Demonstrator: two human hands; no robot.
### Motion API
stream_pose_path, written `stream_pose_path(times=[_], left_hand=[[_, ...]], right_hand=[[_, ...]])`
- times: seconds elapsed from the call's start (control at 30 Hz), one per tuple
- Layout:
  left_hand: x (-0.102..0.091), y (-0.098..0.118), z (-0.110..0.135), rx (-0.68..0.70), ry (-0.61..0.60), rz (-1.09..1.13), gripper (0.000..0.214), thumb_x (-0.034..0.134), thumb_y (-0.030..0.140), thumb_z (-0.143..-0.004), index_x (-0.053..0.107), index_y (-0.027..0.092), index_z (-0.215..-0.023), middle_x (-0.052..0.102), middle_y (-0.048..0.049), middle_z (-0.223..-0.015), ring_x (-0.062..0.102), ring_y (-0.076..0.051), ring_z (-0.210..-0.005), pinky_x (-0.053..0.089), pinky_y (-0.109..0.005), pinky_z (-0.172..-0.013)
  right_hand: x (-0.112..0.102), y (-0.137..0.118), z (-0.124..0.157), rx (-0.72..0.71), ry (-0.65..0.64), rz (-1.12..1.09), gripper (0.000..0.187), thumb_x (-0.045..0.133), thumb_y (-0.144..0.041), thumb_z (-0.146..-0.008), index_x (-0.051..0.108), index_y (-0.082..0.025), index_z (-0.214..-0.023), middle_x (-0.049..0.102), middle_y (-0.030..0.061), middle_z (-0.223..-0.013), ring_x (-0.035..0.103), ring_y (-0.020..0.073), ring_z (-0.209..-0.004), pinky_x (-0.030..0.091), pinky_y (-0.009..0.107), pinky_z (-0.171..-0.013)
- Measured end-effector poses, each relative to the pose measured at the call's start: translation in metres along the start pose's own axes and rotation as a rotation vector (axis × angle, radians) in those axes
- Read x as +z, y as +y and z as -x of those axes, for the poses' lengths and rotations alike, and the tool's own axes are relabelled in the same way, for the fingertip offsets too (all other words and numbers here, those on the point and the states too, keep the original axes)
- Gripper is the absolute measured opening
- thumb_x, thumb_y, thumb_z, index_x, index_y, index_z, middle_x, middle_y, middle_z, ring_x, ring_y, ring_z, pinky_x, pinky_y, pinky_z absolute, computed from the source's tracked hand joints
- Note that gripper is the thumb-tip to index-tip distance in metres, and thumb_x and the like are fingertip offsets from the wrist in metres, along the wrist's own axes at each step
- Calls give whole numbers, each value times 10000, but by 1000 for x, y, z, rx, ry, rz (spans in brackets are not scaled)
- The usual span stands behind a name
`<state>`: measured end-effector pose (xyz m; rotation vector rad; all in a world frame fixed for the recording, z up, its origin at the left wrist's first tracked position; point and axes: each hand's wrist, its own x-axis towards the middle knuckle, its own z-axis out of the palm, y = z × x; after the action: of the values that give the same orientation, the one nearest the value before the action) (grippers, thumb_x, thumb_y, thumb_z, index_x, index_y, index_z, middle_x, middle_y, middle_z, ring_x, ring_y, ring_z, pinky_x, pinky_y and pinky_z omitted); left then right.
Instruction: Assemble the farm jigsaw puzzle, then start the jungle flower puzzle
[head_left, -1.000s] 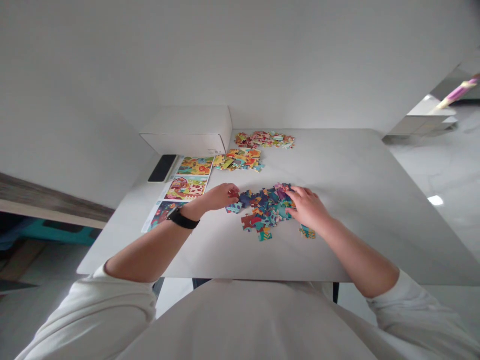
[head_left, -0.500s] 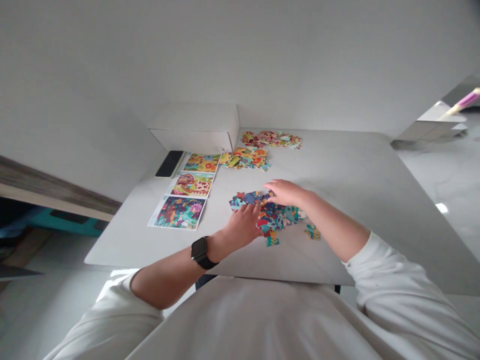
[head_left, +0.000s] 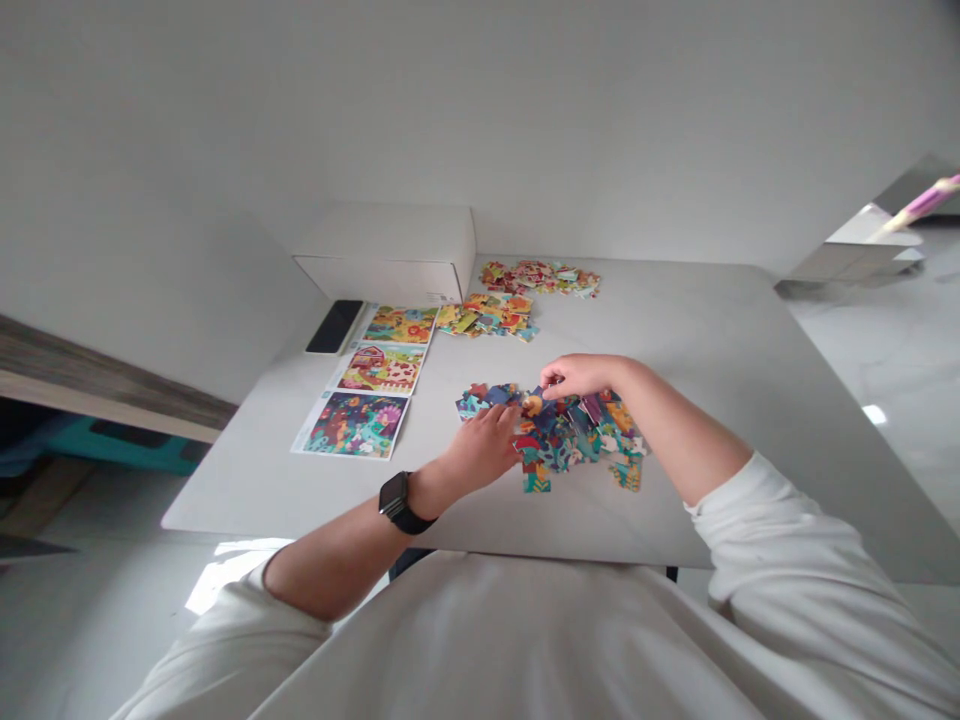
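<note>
The pile (head_left: 559, 455) was stretched left to right. Toward its far edge, 1 piece (head_left: 533, 403) was pinched by the right hand (head_left: 581, 375), at near-left; whether the left hand (head_left: 486, 443), farther left, was closed could not be told.

One camera sits on my head and looks forward and down, past my shirt (head_left: 480, 640), to my left hand (head_left: 480, 450) and right hand (head_left: 586, 375), fairly near. The table (head_left: 712, 390) fills its middle, the wall (head_left: 600, 120) its top, and floor (head_left: 885, 360) shows at either side.
</note>
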<state>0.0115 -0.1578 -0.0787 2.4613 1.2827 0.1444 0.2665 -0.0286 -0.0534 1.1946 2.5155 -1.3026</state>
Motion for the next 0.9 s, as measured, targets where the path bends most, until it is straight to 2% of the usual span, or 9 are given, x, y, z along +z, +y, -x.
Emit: stream_pose_path(times=[0.1, 0.3, 0.4, 0.5, 0.57, 0.63, 0.73, 0.83, 0.9], left_hand=[[3, -8, -7, 7, 35, 139, 737, 793, 350, -895, 454, 219, -1537, 639, -173, -1415, 654, -362, -1293, 534, -492, -1102], [7, -15, -23, -108, 48, 440, 819, 866, 433, -824, 486, 176, -1502, 700, -168, -1281, 714, -321, -1103, 590, -486, -988], [13, -14, -31, -159, 112, 645, 859, 862, 447, -821, 449, 198, -1532, 680, -182, -1349, 700, -293, -1114, 591, -473, -970], [18, -13, -45, -170, 154, 989, 852, 869, 431, -810, 439, 239, -1520, 641, -180, -1435, 685, -261, -1180, 593, -428, -956], [19, -15, -53, -169, 115, 1183, 729, 861, 445, -822, 518, 222, -1425, 697, -152, -1331, 710, -227, -1113, 593, -400, -939], [18, -18, -58, -189, 58, 1264, 570, 846, 481, -835, 610, 185, -1260, 749, -106, -1116, 727, -188, -953, 596, -373, -884], [14, -25, -57, -228, 60, 1208, 438, 827, 494, -845, 660, 170, -1087, 726, -43, -896, 688, -150, -759, 589, -332, -768], [7, -27, -46, -190, 120, 1007, 377, 761, 499, -908, 674, 180, -1088, 723, -36, -880, 681, -159, -748, 582, -321, -731], [1, -23, -33, -69, 116, 816, 367, 722, 518, -950, 690, 190, -1111, 744, -63, -961, 708, -190, -844, 589, -335, -776]], right_hand=[[-1, 6, 2, -2, 26, -151, 413, 784, -614, -837, 733, -220, -949, 783, 10, -850, 649, 169, -710, 472, 273, -674], [-5, 10, 5, -96, 219, -506, 524, 828, -664, -795, 657, -192, -944, 694, -2, -850, 597, 152, -755, 469, 276, -721], [-2, 5, 11, -111, 214, -691, 552, 873, -662, -770, 623, -196, -925, 659, -15, -821, 580, 143, -723, 473, 267, -688], [5, -3, 13, -155, 188, -815, 558, 891, -657, -770, 631, -192, -935, 672, -5, -848, 609, 149, -746, 509, 274, -704], [9, -7, 10, -179, 186, -853, 554, 905, -645, -764, 641, -190, -938, 683, 0, -855, 627, 152, -763, 526, 273, -715], [13, -6, 5, -176, 210, -861, 532, 913, -615, -770, 645, -190, -943, 691, 3, -855, 645, 151, -767, 541, 274, -724], [16, 2, -5, -98, 302, -796, 426, 855, -543, -864, 656, -191, -996, 723, 20, -887, 667, 153, -758, 559, 287, -729], [19, 11, -9, 46, 448, -532, 239, 751, -407, -969, 683, -186, -1032, 765, 57, -954, 698, 177, -804, 580, 323, -790], [23, 13, -8, 109, 604, -235, 138, 738, -283, -962, 712, -184, -1055, 777, 92, -1062, 722, 215, -941, 578, 370, -918]])
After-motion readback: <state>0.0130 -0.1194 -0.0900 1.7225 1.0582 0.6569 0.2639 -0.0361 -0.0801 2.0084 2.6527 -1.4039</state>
